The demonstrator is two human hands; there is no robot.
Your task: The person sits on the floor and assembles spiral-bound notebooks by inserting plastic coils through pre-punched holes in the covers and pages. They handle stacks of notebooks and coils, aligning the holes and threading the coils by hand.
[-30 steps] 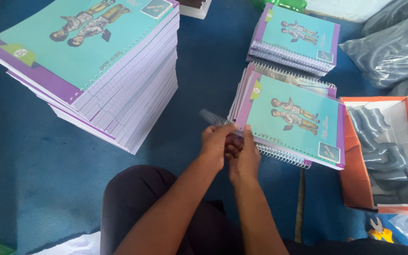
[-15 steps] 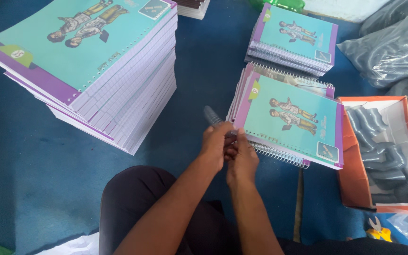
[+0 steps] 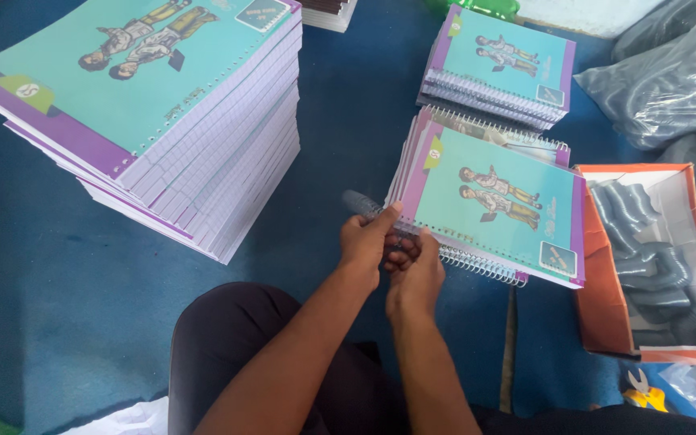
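Both hands meet at the near left corner of a teal-covered notebook with a purple spine strip and a silvery wire spiral binding (image 3: pixel 497 205), which lies on top of a short pile of like notebooks on the blue carpeted floor (image 3: pixel 58 322). The left hand (image 3: pixel 366 242) is curled closed, thumb pressed up against the cover's corner, and seems to pinch the end of the grey coiled wire (image 3: pixel 362 203) that sticks out to the left past the notebook's edge. The right hand (image 3: pixel 416 278) sits just beside and slightly nearer, fingers bent in toward the left hand's and touching the same binding edge; whether it grips the wire itself or only steadies it cannot be told, as the fingertips are tucked under.

The notebook rests with its spiral edge turned toward the person, likely so the binding end is within easy reach of both hands.

To the left stands a tall stack of the same teal and purple notebooks (image 3: pixel 195 153), fanned a little so the edges step outward. Farther off, to the right, lies another low pile of bound notebooks (image 3: pixel 505 68). At the right, an open orange cardboard box (image 3: pixel 598 306) holds grey coiled binding material, and clear plastic bags of similar grey coils (image 3: pixel 662 80) lie beyond it. A small yellow-handled tool (image 3: pixel 642 391) lies near the box's near corner.
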